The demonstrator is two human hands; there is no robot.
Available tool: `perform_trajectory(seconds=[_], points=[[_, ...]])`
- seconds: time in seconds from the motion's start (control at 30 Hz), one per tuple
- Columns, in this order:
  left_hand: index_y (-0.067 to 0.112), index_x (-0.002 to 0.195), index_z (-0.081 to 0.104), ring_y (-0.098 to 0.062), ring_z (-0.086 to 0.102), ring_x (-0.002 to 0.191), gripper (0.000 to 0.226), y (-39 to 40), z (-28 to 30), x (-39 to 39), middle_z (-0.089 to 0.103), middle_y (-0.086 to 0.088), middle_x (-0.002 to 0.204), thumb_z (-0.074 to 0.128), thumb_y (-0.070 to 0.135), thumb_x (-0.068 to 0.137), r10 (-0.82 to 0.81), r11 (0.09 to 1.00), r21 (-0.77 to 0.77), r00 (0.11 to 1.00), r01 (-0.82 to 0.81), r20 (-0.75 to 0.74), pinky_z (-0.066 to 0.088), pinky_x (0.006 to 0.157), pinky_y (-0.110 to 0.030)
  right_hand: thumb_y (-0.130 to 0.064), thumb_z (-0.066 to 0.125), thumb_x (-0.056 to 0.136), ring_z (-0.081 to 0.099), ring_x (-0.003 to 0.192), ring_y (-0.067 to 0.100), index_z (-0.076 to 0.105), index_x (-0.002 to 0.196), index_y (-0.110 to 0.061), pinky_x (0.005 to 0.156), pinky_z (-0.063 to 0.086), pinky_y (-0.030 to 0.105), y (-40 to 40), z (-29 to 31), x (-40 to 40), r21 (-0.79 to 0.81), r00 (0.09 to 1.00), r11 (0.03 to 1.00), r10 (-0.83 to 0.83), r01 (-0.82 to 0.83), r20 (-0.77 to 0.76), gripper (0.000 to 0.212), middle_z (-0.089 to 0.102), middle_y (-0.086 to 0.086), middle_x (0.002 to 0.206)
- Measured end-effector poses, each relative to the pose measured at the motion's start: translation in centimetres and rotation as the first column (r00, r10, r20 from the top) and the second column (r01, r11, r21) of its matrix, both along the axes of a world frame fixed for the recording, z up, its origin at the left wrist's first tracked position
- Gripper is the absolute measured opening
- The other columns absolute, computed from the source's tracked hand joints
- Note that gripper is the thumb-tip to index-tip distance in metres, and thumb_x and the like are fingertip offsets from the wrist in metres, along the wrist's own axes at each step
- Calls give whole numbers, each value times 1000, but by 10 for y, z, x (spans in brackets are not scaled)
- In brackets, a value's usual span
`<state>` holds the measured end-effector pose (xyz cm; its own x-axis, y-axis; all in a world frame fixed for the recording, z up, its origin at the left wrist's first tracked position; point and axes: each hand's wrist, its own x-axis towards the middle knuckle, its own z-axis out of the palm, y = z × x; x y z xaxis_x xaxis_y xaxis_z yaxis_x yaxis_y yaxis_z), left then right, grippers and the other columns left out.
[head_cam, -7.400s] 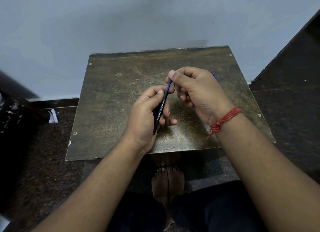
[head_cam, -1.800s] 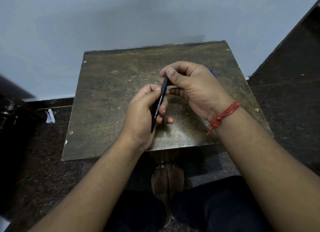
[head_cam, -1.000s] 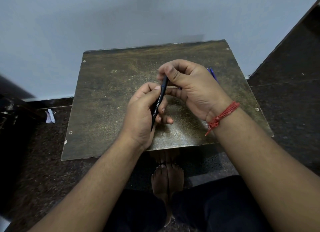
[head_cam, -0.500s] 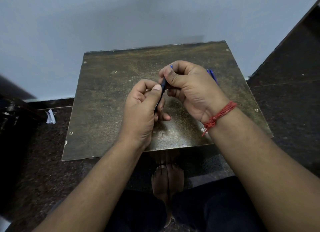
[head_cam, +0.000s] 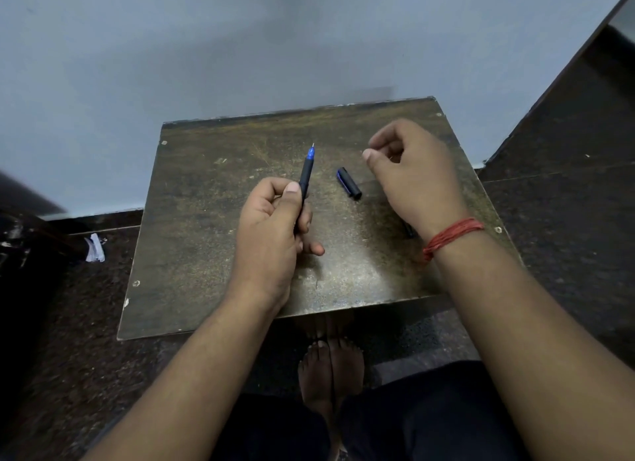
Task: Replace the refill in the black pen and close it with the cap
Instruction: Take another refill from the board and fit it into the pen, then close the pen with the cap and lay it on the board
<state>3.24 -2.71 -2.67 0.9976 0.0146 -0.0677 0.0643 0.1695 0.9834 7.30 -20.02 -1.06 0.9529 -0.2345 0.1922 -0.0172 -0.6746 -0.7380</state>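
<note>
The left hand (head_cam: 271,233) grips the black pen (head_cam: 304,178) over the middle of the small worn table (head_cam: 192,226), thumb pressed along the barrel and the other fingers curled round its lower part; the pen points up and away toward the table's far edge, with its blue nose and fine metal tip bare above the fist. The cap (head_cam: 348,182), black with a blue clip, lies flat on the table just right of the pen, slanting from the far left toward the near right, touching neither hand. The right hand (head_cam: 412,175) hovers over the table's right side just beyond the cap, fingers loosely curled with thumb near the forefinger; it holds nothing that can be seen. A red thread band (head_cam: 452,235) circles the right wrist.
</note>
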Motion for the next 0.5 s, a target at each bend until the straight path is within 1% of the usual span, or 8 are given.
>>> perform_trajectory(seconds=[0.07, 0.13, 0.2, 0.27, 0.33, 0.4, 0.47, 0.5], points=[[8, 94, 51, -8, 37, 37, 17, -1, -1, 0, 46, 3, 56, 44, 19, 104, 5, 1000, 1, 1000, -5, -16, 40, 48, -30, -34, 65, 92, 53, 105, 19, 62, 98, -25, 86, 48, 36, 6, -4, -1, -224, 996, 973, 38, -54, -76, 11, 66, -9, 93], [8, 96, 51, -8, 38, 37, 16, -1, -3, 0, 46, 2, 56, 44, 20, 104, 6, 1000, 0, 1000, -6, -26, 40, 48, -30, -37, 64, 92, 51, 111, 26, 61, 103, -20, 89, 47, 40, 17, -6, -2, -404, 989, 907, 77, -123, -126, 20, 68, -2, 102], [8, 97, 52, -8, 37, 38, 16, -1, -3, 0, 46, 3, 56, 44, 20, 104, 8, 1000, -7, 1000, -8, -31, 40, 47, -30, -34, 63, 92, 51, 112, 30, 61, 106, -17, 89, 47, 42, 30, -8, -1, -505, 985, 848, 108, -160, -131, 22, 69, 3, 106], [8, 94, 51, -7, 38, 37, 17, 0, -3, 1, 46, 3, 56, 43, 19, 104, 9, 1000, -20, 999, -9, -40, 39, 47, -31, -27, 62, 93, 51, 112, 30, 61, 107, -16, 87, 45, 40, 39, -11, -1, -542, 985, 824, 104, -164, -140, 18, 68, 6, 107], [10, 92, 51, -8, 37, 37, 18, 0, -3, 1, 46, 3, 56, 43, 20, 104, 8, 999, -33, 999, -10, -49, 39, 47, -30, -25, 60, 94, 51, 113, 29, 63, 110, -16, 86, 44, 39, 41, -13, -1, -540, 980, 822, 104, -179, -168, 18, 66, 6, 112], [10, 92, 52, -9, 34, 40, 17, 0, -3, 1, 46, 2, 57, 44, 20, 104, 10, 999, -44, 998, -13, -55, 42, 44, -27, -28, 58, 95, 51, 114, 28, 65, 112, -17, 89, 44, 38, 38, -14, 2, -475, 975, 859, 112, -192, -192, 21, 62, 4, 114], [9, 95, 52, -10, 33, 41, 17, 0, -3, 1, 46, 1, 57, 44, 20, 103, 11, 998, -55, 998, -15, -62, 42, 43, -26, -28, 60, 93, 54, 104, 22, 67, 107, -20, 87, 46, 35, 35, -12, 5, -287, 979, 943, 124, -167, -161, 17, 59, 1, 104], [8, 95, 53, -9, 33, 41, 17, 0, -3, 1, 46, 1, 56, 44, 20, 103, 9, 998, -61, 998, -13, -65, 42, 43, -26, -25, 62, 92, 56, 94, 17, 67, 104, -20, 81, 45, 32, 34, -11, 6, -135, 982, 980, 129, -148, -137, 13, 57, -2, 96]])
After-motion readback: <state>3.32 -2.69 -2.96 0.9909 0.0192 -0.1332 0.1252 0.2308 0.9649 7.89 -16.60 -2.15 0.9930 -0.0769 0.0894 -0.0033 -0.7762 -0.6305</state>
